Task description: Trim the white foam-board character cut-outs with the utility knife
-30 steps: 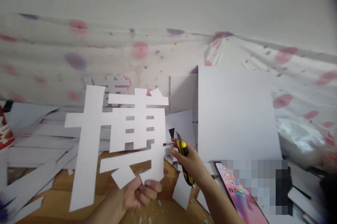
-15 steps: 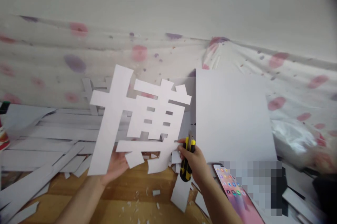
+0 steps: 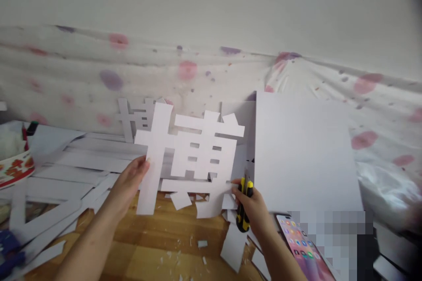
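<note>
A white cut-out Chinese character (image 3: 203, 151), made of thick board or card, is held up facing me above the table. My left hand (image 3: 130, 182) is closed on the left edge of its long vertical stroke, with the thumb in front. At the lower right edge, my right hand (image 3: 253, 206) pinches the piece between thumb and finger. That same hand also grips a black and yellow utility knife (image 3: 243, 213), upright with its blade pointing up. Behind, a similar white cut-out (image 3: 124, 118) leans on the plastic sheeting, partly hidden by the held one.
A large white board (image 3: 306, 153) stands at the right. White strips (image 3: 62, 180) pile up on the left beside a red-patterned tub (image 3: 16, 169). Small scraps litter the wooden table (image 3: 158, 246). A lit phone (image 3: 301, 246) lies at lower right. Spotted plastic sheeting (image 3: 151, 78) covers the wall.
My left hand has moved from behind the cut-out's lower part to its left edge. The cut-out has turned more upright and sits slightly lower. The view has shifted left.
</note>
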`<state>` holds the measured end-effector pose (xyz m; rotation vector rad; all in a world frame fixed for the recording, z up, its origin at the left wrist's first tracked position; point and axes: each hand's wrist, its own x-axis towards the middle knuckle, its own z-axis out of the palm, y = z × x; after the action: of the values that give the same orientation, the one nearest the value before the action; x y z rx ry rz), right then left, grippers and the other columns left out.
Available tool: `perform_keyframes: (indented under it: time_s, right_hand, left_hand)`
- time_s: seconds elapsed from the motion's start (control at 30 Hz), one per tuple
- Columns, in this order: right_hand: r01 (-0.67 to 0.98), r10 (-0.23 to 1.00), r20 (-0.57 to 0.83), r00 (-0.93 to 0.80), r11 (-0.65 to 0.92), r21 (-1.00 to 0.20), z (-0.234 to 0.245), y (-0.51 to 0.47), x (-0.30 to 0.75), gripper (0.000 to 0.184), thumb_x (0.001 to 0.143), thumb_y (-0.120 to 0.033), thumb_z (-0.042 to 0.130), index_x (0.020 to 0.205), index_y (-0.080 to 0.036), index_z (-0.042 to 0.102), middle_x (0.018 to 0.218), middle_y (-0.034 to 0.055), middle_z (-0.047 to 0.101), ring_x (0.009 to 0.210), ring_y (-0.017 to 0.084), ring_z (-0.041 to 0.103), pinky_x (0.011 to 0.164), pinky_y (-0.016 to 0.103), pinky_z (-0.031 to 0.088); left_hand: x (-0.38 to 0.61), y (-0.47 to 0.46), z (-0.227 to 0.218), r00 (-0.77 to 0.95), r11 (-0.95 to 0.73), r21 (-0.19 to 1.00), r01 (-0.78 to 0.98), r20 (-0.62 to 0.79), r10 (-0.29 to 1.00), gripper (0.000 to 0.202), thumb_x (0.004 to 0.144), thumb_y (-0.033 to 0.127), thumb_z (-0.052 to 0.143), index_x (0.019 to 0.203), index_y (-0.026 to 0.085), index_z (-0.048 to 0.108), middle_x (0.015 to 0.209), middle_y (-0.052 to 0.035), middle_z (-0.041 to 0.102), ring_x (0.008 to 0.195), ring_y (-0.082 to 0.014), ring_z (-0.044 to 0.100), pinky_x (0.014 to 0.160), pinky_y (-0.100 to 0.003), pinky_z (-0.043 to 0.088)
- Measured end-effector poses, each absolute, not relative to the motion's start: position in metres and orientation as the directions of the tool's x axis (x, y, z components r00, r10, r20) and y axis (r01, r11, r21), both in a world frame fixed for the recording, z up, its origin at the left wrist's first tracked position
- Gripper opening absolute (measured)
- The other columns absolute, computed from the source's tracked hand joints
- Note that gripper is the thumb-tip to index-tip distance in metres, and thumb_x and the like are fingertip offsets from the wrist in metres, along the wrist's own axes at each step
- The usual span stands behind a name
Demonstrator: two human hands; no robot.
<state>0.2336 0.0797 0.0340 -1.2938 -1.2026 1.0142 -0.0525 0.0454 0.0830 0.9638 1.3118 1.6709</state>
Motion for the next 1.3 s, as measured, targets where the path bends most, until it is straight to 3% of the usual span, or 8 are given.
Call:
perform_keyframes:
  time_s: [0.17, 0.27, 0.7, 0.87, 0.97, 1.07, 1.2, 1.3]
  right_hand:
    - [0.142, 0.998, 0.042, 0.037, 0.036, -0.989, 0.028, 0.08, 0.229, 0.033, 0.061, -0.036, 0.061, 0.087, -0.016, 0.059, 0.043, -0.0079, 0.042, 0.042, 0.011, 0.038, 0.044, 0.023, 0.029]
    - [0.157, 1.0, 0.021, -0.013, 0.023, -0.987, 0.03, 0.078, 0.229, 0.03, 0.062, -0.034, 0.061, 0.086, -0.015, 0.06, 0.043, -0.0078, 0.043, 0.042, 0.011, 0.039, 0.045, 0.023, 0.029]
    - [0.161, 0.999, 0.029, -0.018, 0.032, -0.987, 0.039, 0.077, 0.238, 0.034, 0.062, -0.039, 0.064, 0.087, -0.016, 0.061, 0.046, -0.0071, 0.043, 0.043, 0.01, 0.039, 0.044, 0.022, 0.029]
    - [0.148, 0.998, 0.034, 0.051, 0.026, -0.989, 0.038, 0.078, 0.239, 0.035, 0.063, -0.039, 0.064, 0.089, -0.017, 0.06, 0.048, -0.0071, 0.043, 0.043, 0.01, 0.039, 0.043, 0.022, 0.029]
    - [0.138, 0.995, 0.041, 0.089, 0.028, -0.99, 0.036, 0.08, 0.241, 0.035, 0.063, -0.038, 0.064, 0.09, -0.016, 0.06, 0.047, -0.007, 0.043, 0.044, 0.01, 0.039, 0.044, 0.022, 0.03]
    - [0.116, 0.992, 0.052, 0.116, 0.038, -0.993, 0.034, 0.082, 0.242, 0.037, 0.064, -0.039, 0.064, 0.092, -0.015, 0.059, 0.048, -0.0062, 0.044, 0.044, 0.01, 0.039, 0.043, 0.022, 0.03]
    - [0.08, 0.988, 0.066, 0.139, 0.055, -0.995, 0.032, 0.083, 0.246, 0.042, 0.065, -0.043, 0.064, 0.095, -0.015, 0.058, 0.05, -0.0058, 0.045, 0.043, 0.01, 0.04, 0.043, 0.023, 0.032]
    - [0.06, 0.986, 0.076, 0.149, 0.067, -0.996, 0.031, 0.084, 0.249, 0.044, 0.065, -0.045, 0.065, 0.097, -0.016, 0.058, 0.05, -0.006, 0.046, 0.043, 0.01, 0.04, 0.043, 0.023, 0.032]
  left_hand:
    - [-0.045, 0.047, 0.08, -0.461, -0.092, 0.986, -0.14, 0.018, 0.887, 0.039, 0.06, 0.047, 0.072, 0.084, 0.017, 0.064, 0.074, -0.0038, 0.068, 0.071, -0.0183, 0.063, 0.064, -0.027, 0.049]
    - [-0.047, 0.048, 0.078, -0.506, -0.081, 0.987, -0.138, 0.0, 0.863, 0.035, 0.059, 0.046, 0.073, 0.077, 0.017, 0.063, 0.067, -0.0016, 0.066, 0.058, -0.0141, 0.059, 0.056, -0.024, 0.048]
    - [-0.049, 0.05, 0.076, -0.5, -0.059, 0.982, -0.18, -0.04, 0.865, 0.036, 0.062, 0.052, 0.068, 0.072, 0.018, 0.061, 0.063, 0.0011, 0.063, 0.052, -0.0111, 0.055, 0.049, -0.021, 0.043]
    - [-0.052, 0.047, 0.078, -0.361, 0.055, 0.964, -0.261, -0.151, 0.92, 0.052, 0.07, 0.065, 0.051, 0.073, 0.015, 0.065, 0.068, -0.0041, 0.066, 0.059, -0.0144, 0.059, 0.052, -0.024, 0.045]
    - [-0.049, 0.045, 0.081, -0.269, 0.105, 0.944, -0.312, -0.194, 0.943, 0.05, 0.07, 0.062, 0.053, 0.079, 0.015, 0.066, 0.072, -0.0052, 0.068, 0.063, -0.0164, 0.061, 0.057, -0.027, 0.047]
    - [-0.043, 0.044, 0.081, -0.409, 0.038, 0.965, -0.26, -0.146, 0.901, 0.042, 0.069, 0.056, 0.06, 0.081, 0.017, 0.065, 0.077, -0.0064, 0.069, 0.073, -0.0202, 0.063, 0.065, -0.03, 0.048]
    - [-0.038, 0.049, 0.072, -0.58, -0.117, 0.992, -0.035, 0.075, 0.811, 0.034, 0.07, 0.052, 0.061, 0.08, 0.02, 0.064, 0.088, -0.0052, 0.068, 0.098, -0.0217, 0.057, 0.083, -0.029, 0.043]
    - [-0.038, 0.051, 0.065, -0.53, -0.172, 0.98, 0.099, 0.199, 0.825, 0.038, 0.074, 0.056, 0.053, 0.072, 0.019, 0.059, 0.073, -0.001, 0.063, 0.086, -0.0185, 0.057, 0.077, -0.026, 0.042]
